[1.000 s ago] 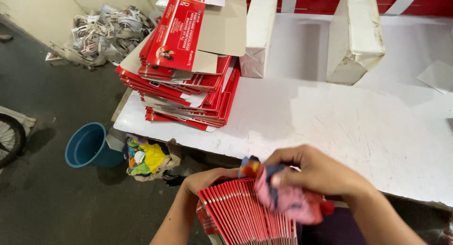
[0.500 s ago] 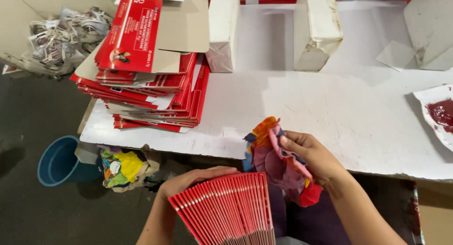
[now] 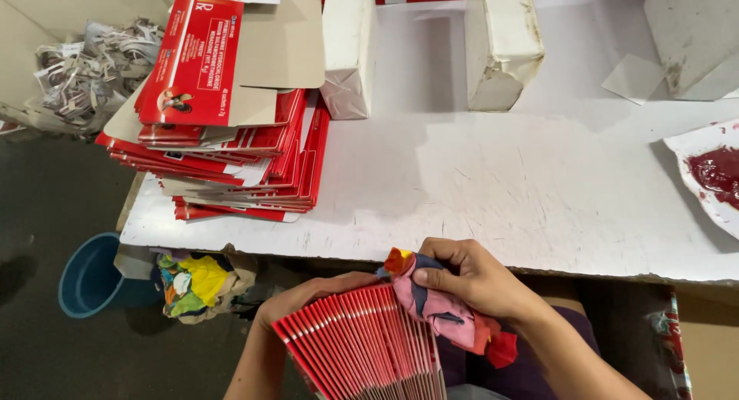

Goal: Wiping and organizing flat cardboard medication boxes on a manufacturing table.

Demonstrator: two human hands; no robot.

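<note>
My left hand (image 3: pixel 308 294) grips a fanned stack of flat red cartons (image 3: pixel 366 342) from its far side, low in the view below the table's front edge. My right hand (image 3: pixel 473 277) is closed around a bunched multicoloured rag (image 3: pixel 443 311) of pink, blue, orange and red, pressing it against the top right of the fanned stack.
A white worktable (image 3: pixel 493 184) carries a tall pile of flat red cartons (image 3: pixel 223 130) at left, two white wrapped blocks (image 3: pixel 502 42) at the back, and a white sheet with a dark red smear (image 3: pixel 716 173) at right. On the floor at left stand a blue bucket (image 3: pixel 88 273), a bag of coloured scraps (image 3: pixel 196 281), and shredded paper (image 3: pixel 88 61).
The view has shifted right and down, bringing the red smear at right into sight. My right hand with the rag has slid across the top edges of the fanned cartons.
</note>
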